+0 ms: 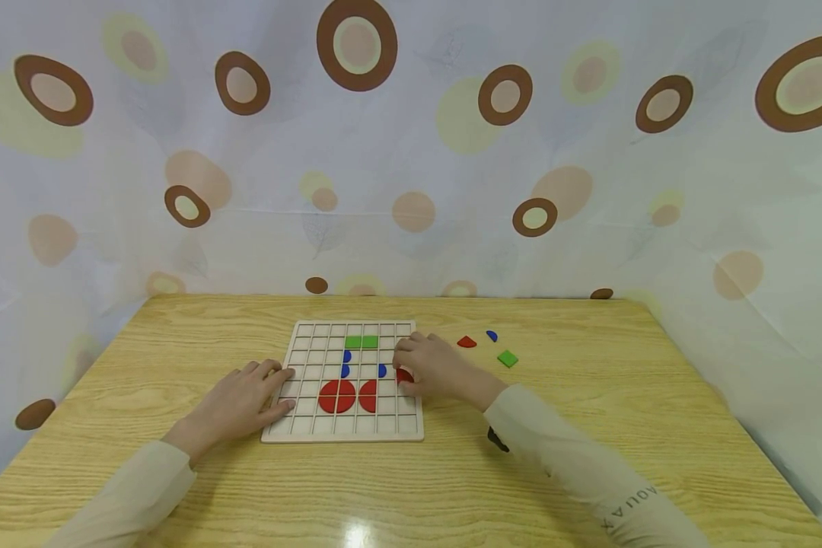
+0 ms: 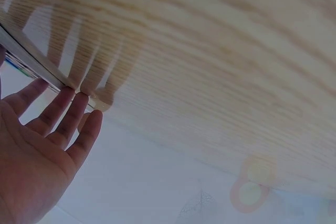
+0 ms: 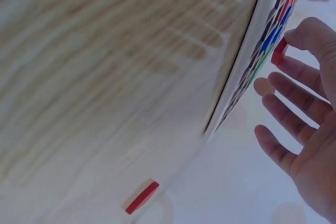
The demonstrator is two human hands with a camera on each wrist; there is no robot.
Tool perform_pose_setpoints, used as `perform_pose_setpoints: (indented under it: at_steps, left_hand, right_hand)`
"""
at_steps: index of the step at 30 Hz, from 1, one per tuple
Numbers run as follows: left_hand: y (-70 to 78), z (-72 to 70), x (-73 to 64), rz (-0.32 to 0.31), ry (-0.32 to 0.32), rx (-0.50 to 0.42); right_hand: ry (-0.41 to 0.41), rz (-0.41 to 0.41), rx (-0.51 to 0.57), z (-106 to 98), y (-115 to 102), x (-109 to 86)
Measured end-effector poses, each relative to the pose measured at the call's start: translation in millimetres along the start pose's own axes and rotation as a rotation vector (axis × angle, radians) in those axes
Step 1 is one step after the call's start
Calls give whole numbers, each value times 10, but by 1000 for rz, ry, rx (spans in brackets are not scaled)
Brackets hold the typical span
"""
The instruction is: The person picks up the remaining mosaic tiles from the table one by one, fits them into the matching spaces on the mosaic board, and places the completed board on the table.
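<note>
A white gridded board [image 1: 342,438] lies on the table. My left hand [image 1: 236,403] rests at its left edge, and the left wrist view shows those fingers [image 2: 65,121] fairly straight against the rim. Above the board's right side, my right hand [image 1: 438,371] pinches a red curved-edged piece [image 3: 280,52] between thumb and forefinger; its other fingers are spread. On the grid are two green squares [image 1: 361,342], blue half-circles [image 1: 382,371], a red circle [image 1: 337,396] of joined pieces and a red half-circle [image 1: 368,396] to its right.
Right of the board lie a loose red wedge [image 1: 466,342], a blue half-circle piece [image 1: 492,336] and a green square piece [image 1: 508,358]. A small dark object [image 1: 497,439] shows beside the right sleeve. A patterned curtain [image 1: 411,152] hangs behind the wooden table [image 1: 589,457].
</note>
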State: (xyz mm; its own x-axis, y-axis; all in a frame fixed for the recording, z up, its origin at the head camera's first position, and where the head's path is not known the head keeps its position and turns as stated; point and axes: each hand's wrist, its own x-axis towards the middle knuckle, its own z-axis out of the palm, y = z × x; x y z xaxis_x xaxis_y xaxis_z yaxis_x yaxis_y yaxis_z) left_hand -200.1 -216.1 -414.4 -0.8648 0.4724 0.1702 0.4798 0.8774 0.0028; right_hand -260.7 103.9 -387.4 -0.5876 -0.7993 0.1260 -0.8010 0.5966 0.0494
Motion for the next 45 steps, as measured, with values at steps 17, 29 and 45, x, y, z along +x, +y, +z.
perform_pose_setpoints:
  at_steps: [17, 29, 45]
  left_hand:
    - [-15, 9, 6, -10, -7, -8]
    - [-4, -8, -1, -7, -1, -9]
    - [0, 3, -7, -7, -2, -15]
  right_hand:
    - [19, -62, -74, 101, -142, 115]
    - [34, -58, -58, 129, -182, 156]
    - [-28, -14, -67, 133, -221, 160]
